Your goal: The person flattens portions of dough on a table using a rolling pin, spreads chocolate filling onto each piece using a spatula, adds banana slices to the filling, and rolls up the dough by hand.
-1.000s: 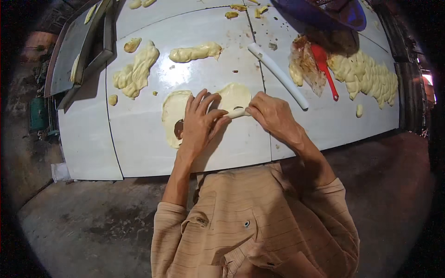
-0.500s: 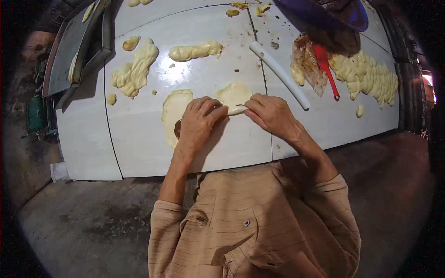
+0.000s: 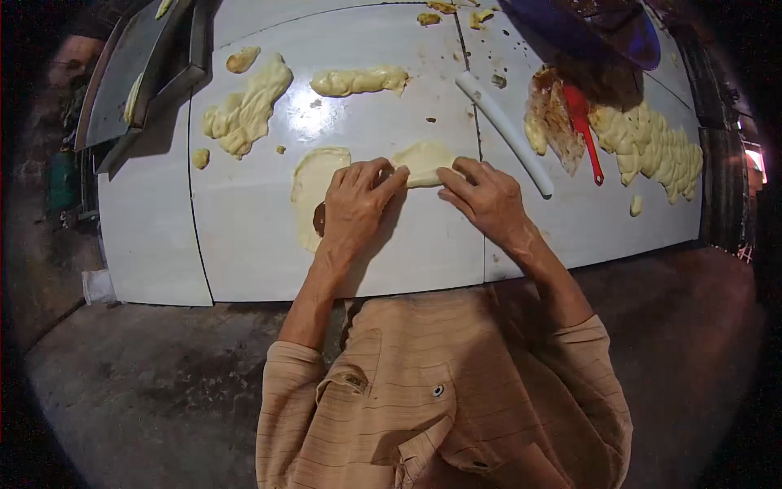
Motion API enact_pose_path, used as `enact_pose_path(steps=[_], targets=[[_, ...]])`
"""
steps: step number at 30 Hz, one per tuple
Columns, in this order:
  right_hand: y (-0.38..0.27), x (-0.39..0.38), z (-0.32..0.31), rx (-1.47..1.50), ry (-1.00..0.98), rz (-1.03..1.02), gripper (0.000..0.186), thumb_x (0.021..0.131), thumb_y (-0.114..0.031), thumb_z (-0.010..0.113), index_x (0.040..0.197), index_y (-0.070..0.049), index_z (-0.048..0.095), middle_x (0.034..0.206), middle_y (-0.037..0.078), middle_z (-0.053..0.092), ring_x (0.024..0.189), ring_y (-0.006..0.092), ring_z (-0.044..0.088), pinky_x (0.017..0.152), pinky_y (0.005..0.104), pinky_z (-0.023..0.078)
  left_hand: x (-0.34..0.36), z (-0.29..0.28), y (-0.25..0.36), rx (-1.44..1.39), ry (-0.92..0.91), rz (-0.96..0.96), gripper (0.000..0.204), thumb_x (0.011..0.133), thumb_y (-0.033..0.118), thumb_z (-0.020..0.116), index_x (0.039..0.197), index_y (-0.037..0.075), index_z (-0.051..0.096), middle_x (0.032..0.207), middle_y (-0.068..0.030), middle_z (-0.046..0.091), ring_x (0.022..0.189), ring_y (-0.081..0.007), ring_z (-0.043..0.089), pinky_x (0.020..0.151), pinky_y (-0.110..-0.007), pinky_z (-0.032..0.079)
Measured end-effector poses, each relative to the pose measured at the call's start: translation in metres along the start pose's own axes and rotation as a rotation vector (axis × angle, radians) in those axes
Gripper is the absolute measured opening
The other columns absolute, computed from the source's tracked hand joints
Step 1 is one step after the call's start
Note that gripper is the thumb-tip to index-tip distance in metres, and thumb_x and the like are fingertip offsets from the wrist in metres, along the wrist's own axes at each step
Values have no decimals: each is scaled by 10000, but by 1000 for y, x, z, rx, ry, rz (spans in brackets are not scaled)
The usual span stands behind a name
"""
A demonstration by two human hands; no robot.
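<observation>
Between my hands lies a flattened piece of pale dough [image 3: 423,156], its near edge folded over into a thick roll. My left hand [image 3: 354,200] grips the left end of that roll, thumb and fingers pinched on it. At the other end, my right hand [image 3: 489,198] has its fingertips closed on the dough. Just left of my left hand, a second flat dough piece [image 3: 314,175] bears a dab of dark brown filling [image 3: 319,218], partly hidden by that hand.
A white rolling rod [image 3: 505,134] lies to the right, beside a red spatula [image 3: 582,126] and a smeared plastic bag [image 3: 554,122]. Many dough pieces [image 3: 652,151] sit beyond them. Further off are a dough log [image 3: 358,81], a lumpy dough mass [image 3: 248,110], metal trays [image 3: 130,81] and a purple basin [image 3: 643,41].
The near edge of the dough has been rolled away from me and the roll looks thicker. My fingers have shifted slightly along it. The whole view has moved a little.
</observation>
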State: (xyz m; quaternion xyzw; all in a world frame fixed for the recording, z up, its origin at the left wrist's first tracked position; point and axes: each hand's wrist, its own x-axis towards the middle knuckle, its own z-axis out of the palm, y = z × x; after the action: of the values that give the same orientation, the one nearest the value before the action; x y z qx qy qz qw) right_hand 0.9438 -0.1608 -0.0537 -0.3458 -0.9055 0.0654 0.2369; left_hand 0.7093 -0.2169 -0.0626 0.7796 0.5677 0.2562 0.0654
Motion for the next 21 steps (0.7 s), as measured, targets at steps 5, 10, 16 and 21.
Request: enact_pose_path(steps=[5, 10, 16, 21], targets=[[15, 0, 6, 41, -31, 65, 148, 867, -183, 726, 961, -123, 629, 899, 45, 589, 753, 226, 661, 613, 362, 544, 5, 3, 9, -41, 39, -57, 248, 865, 143, 754, 1108, 116, 716, 1025, -53, 681, 933, -211, 645, 826, -390, 489], [8, 4, 8, -40, -46, 168, 132, 902, -167, 700, 998, -99, 640, 935, 51, 615, 784, 223, 679, 638, 347, 562, 0, 3, 3, -30, 66, 16, 271, 855, 235, 778, 1104, 151, 714, 1060, -27, 683, 957, -221, 646, 846, -396, 482], [10, -1, -2, 47, 54, -2, 169, 885, -171, 751, 1033, -90, 729, 1028, 79, 682, 846, 256, 687, 680, 335, 552, 13, -2, 8, -28, 125, -102, 242, 844, 185, 780, 1079, 164, 725, 1027, -22, 672, 892, -213, 638, 758, -383, 466], [24, 7, 11, -57, -12, 134, 242, 863, -199, 776, 1086, -111, 741, 1007, 49, 680, 824, 227, 672, 687, 355, 548, 19, 8, 1, 12, 159, -55, 221, 850, 175, 774, 1067, 163, 741, 1018, -22, 675, 843, -201, 629, 716, -362, 453]])
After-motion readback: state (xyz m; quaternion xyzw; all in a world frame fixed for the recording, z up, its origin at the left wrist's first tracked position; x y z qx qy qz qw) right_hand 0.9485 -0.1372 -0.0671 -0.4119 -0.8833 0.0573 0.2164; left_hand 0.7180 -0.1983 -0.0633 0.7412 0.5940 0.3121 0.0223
